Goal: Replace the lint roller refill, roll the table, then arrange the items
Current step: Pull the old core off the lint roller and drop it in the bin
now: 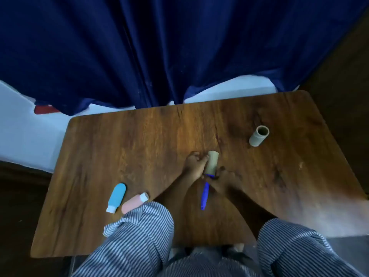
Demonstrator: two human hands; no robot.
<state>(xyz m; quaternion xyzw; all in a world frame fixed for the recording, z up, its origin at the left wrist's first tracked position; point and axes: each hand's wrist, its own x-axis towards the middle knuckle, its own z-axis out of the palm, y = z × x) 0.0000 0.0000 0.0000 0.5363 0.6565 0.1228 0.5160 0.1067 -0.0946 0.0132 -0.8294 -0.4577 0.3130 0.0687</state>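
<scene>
While the left hand (194,163) pinches the light, crushable beige cardboard refill tube (212,162), the right hand (223,179) clamps the stiff blue plastic handle (205,193) near its neck.

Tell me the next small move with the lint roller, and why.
Probably slide the roll the rest of the way along the blue handle. The left hand grips the roll's side while the right hand steadies the handle at its base, and a second tube lies apart on the table; whether the roll is going on or off is unclear.
</scene>
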